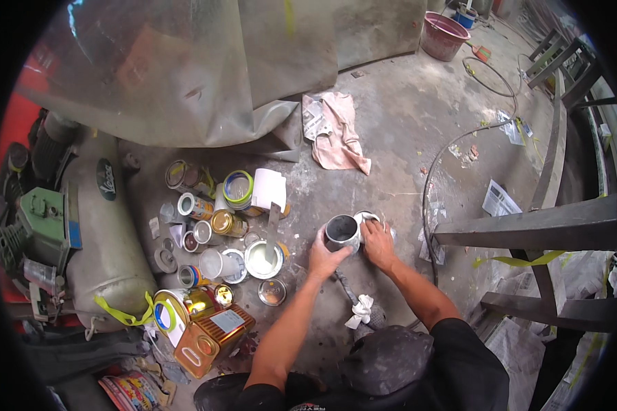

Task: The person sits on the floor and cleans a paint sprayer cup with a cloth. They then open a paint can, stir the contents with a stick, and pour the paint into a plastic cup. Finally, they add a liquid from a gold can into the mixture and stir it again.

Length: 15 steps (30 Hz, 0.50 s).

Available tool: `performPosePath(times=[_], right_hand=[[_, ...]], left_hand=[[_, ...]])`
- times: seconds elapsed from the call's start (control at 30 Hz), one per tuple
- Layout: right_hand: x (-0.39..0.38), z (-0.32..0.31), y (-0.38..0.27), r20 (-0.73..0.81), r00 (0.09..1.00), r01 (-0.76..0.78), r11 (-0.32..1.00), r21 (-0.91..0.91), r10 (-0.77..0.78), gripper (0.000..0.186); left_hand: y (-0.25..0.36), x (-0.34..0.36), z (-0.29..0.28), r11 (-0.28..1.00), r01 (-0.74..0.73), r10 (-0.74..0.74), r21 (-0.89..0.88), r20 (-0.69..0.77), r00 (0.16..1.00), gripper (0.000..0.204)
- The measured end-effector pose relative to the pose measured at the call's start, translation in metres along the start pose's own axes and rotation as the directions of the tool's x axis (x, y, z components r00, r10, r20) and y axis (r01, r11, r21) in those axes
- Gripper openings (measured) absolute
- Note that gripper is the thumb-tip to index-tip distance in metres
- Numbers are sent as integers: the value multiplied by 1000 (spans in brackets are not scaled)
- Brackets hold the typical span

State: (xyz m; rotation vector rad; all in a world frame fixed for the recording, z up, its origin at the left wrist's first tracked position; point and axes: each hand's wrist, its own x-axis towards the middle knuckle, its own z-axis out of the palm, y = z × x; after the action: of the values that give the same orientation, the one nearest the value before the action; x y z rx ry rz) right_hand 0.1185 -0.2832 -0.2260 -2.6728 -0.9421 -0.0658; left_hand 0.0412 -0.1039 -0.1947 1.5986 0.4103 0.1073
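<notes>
Many cans [227,222] crowd the stained concrete floor [397,137] at our left, beside a compressor tank [106,240]. Before us, our left hand [327,258] curls around a grey cup [343,233]; our right hand [378,244] pinches a white wad [366,216] beside it. Ahead, a pink cloth [341,133] lies near draped sheeting [288,55].

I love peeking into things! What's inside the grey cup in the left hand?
Inside the grey cup, held by the left hand, only dark grey shows. I can't tell whether that's something in it or the bare bottom; anything beneath that surface is covered.
</notes>
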Motion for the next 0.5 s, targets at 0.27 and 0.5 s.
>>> performPosePath(times=[0.27,0.5], right_hand=[[20,-71,28,307,596,-600,157,785,742,27],[-19,-163,-33,451,807,-194,-552,811,380,38]], left_hand=[[44,-46,6,935,-94,180,341,-232,956,88],[34,-68,26,848,-244,415,471,-302,858,82]])
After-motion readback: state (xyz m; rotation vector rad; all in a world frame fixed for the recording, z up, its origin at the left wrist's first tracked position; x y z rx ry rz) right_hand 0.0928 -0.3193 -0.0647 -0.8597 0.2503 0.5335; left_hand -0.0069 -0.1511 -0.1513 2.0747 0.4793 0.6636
